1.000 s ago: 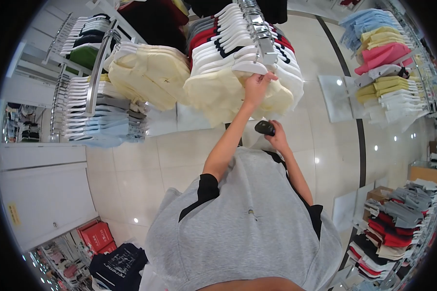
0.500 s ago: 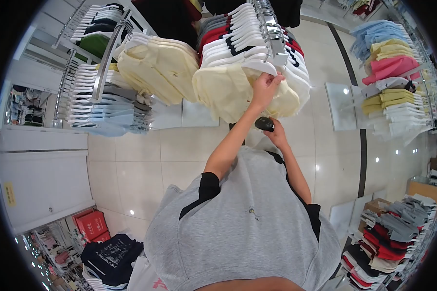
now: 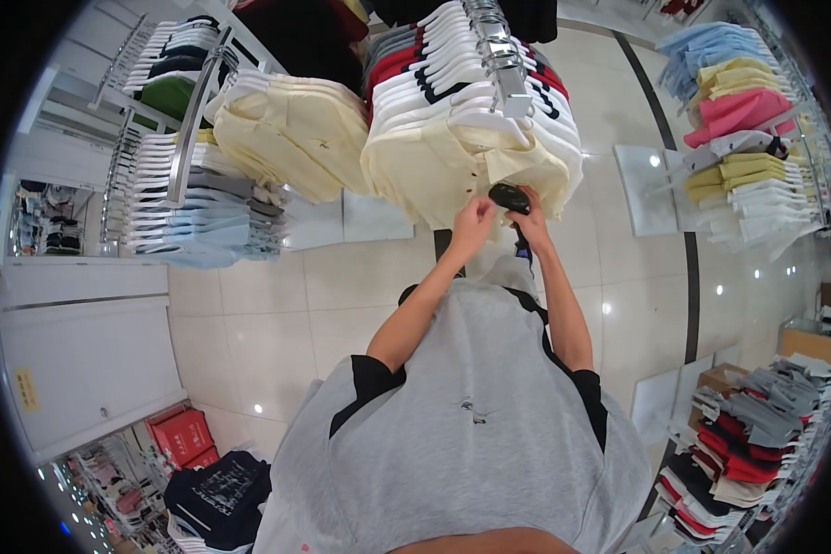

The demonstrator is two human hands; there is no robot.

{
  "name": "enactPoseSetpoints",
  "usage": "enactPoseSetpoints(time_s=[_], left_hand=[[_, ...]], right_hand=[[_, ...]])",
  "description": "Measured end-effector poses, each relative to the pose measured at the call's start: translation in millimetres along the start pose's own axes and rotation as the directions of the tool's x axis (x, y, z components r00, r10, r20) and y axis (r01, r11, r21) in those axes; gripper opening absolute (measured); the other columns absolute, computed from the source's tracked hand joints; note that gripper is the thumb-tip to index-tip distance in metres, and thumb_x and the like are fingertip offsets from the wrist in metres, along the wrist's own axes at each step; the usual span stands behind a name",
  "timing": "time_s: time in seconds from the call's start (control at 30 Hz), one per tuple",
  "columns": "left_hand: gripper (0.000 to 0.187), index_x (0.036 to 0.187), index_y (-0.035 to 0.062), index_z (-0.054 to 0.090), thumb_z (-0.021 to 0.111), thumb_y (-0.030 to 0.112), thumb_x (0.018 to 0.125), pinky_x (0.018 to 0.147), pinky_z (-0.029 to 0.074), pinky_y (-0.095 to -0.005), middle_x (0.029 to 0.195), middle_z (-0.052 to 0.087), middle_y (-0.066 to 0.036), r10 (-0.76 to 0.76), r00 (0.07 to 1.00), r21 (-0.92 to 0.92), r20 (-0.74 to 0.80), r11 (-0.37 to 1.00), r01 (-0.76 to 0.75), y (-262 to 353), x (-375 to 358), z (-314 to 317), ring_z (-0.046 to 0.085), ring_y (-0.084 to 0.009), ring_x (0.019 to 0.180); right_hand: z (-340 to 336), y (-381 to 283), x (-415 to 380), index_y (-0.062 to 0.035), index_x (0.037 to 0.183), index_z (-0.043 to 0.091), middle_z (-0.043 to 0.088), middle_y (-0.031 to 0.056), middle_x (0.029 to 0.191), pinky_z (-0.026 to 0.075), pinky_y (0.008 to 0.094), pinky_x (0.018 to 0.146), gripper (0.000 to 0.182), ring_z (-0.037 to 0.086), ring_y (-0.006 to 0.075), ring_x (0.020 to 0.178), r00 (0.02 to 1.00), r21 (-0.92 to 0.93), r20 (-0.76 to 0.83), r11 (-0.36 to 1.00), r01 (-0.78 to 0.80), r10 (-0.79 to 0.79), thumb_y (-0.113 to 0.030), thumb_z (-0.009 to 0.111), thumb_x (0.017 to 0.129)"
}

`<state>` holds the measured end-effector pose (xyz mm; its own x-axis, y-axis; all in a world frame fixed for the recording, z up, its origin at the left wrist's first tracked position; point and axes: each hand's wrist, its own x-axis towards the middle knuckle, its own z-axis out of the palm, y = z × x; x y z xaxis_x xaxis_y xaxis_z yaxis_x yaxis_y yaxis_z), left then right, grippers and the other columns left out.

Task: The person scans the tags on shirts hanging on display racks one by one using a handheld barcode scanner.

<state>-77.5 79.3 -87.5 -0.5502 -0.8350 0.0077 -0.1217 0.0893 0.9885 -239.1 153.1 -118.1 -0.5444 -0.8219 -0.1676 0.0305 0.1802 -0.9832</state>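
Observation:
A pale yellow shirt (image 3: 415, 171) hangs on a white hanger (image 3: 489, 120) at the front of a metal rail (image 3: 500, 55). Just in front of its lower part is my left hand (image 3: 474, 222), its fingers curled together; whether something small is between them cannot be made out. Beside it, to the right, my right hand (image 3: 530, 220) grips a black handheld device (image 3: 510, 198) close to the shirt's front. The two hands are near each other.
Pale yellow shirts (image 3: 295, 129) hang to the left, near blue and grey garments (image 3: 203, 208). Another rack with pink and yellow clothes (image 3: 743, 115) stands at the right. Red boxes (image 3: 180, 434) and a dark garment (image 3: 217, 499) are at the lower left.
My left hand has let go of the hanger and come down beside the device. My right hand has raised the black device toward the shirt. The view has shifted slightly.

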Motion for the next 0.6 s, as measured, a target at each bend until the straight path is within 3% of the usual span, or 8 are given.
enactPoseSetpoints(time_s=[0.07,0.13,0.23,0.3,0.43,0.5,0.57,0.6], left_hand=[[0.023,0.106,0.0019,0.060,0.061,0.019,0.091,0.078,0.052,-0.0326,0.092,0.070,-0.013,-0.056,0.994,0.201,0.097,0.979,0.035,-34.5,-6.7,-7.3,0.067,-0.0219,0.085],[0.034,0.111,0.0028,0.061,0.061,0.027,0.088,0.080,0.052,-0.0365,0.095,0.070,-0.016,-0.269,0.866,0.552,0.421,0.834,-0.010,-48.9,-8.3,-15.3,0.068,-0.0282,0.089],[0.039,0.112,0.0026,0.061,0.061,0.032,0.087,0.082,0.052,-0.0392,0.097,0.070,-0.017,-0.284,0.835,0.542,0.472,0.840,-0.020,-63.0,-10.8,-13.4,0.068,-0.0321,0.090],[0.039,0.113,0.0028,0.060,0.062,0.032,0.087,0.081,0.052,-0.0389,0.096,0.070,-0.017,-0.262,0.851,0.491,0.456,0.871,0.005,-67.2,-10.3,-8.7,0.068,-0.0321,0.089],[0.048,0.120,0.0035,0.056,0.064,0.034,0.084,0.086,0.050,-0.0384,0.107,0.067,-0.020,-0.339,0.841,0.464,0.421,0.878,0.121,-69.8,-6.4,-3.8,0.065,-0.0340,0.099],[0.058,0.126,0.0047,0.053,0.066,0.039,0.081,0.090,0.049,-0.0398,0.117,0.062,-0.021,-0.321,0.863,0.462,0.390,0.879,0.118,-96.3,-6.0,6.6,0.060,-0.0349,0.107],[0.069,0.132,0.0059,0.049,0.069,0.044,0.078,0.094,0.047,-0.0412,0.127,0.057,-0.022,-0.304,0.884,0.463,0.356,0.879,0.116,-147.3,-8.3,20.4,0.056,-0.0358,0.116],[0.063,0.128,0.0080,0.053,0.070,0.042,0.078,0.093,0.047,-0.0387,0.127,0.059,-0.016,-0.112,0.936,0.460,0.334,0.886,-0.058,-174.8,-10.8,28.3,0.057,-0.0310,0.116]], right_hand=[[-2.4,5.9,-1.1,-0.0030,0.139,0.041,0.042,0.0092,0.138,0.055,0.0298,0.060,0.076,0.060,0.0205,0.097,1.000,-0.028,-0.011,1.000,0.004,-0.004,-0.003,0.071,0.068],[-8.4,18.3,3.8,-0.0031,0.138,0.042,0.041,0.0105,0.139,0.056,0.0302,0.060,0.077,0.060,0.0208,0.097,1.000,-0.060,-0.020,0.998,0.011,-0.013,-0.004,0.072,0.068],[-13.2,30.9,8.2,-0.0021,0.137,0.044,0.038,0.0140,0.141,0.056,0.0306,0.059,0.076,0.062,0.0220,0.095,0.991,-0.010,0.017,0.991,-0.134,0.134,-0.005,0.073,0.066],[-11.9,31.0,7.4,-0.0038,0.133,0.047,0.058,0.0082,0.103,0.055,0.0303,0.057,0.070,0.062,0.0195,0.079,0.984,0.074,0.007,0.981,-0.178,0.178,-0.006,0.071,0.067],[-9.1,12.0,1.8,-0.0042,0.131,0.047,0.058,0.0074,0.096,0.054,0.0307,0.057,0.068,0.062,0.0197,0.079,0.982,0.113,0.041,0.975,-0.190,0.187,-0.005,0.070,0.067],[-5.4,0.1,-4.3,-0.0042,0.131,0.047,0.058,0.0076,0.096,0.053,0.0310,0.058,0.066,0.061,0.0190,0.080,0.983,-0.203,0.165,0.978,-0.046,0.080,-0.003,0.068,0.068],[1.5,-34.9,-22.3,-0.0030,0.131,0.047,0.058,0.0081,0.097,0.053,0.0307,0.059,0.066,0.061,0.0188,0.079,0.950,-0.252,0.307,0.967,0.035,0.046,-0.003,0.068,0.068],[4.5,-55.1,-32.2,-0.0018,0.131,0.046,0.059,0.0086,0.097,0.053,0.0304,0.059,0.066,0.060,0.0187,0.078,0.895,-0.284,0.445,0.951,0.123,0.017,-0.002,0.068,0.069]])
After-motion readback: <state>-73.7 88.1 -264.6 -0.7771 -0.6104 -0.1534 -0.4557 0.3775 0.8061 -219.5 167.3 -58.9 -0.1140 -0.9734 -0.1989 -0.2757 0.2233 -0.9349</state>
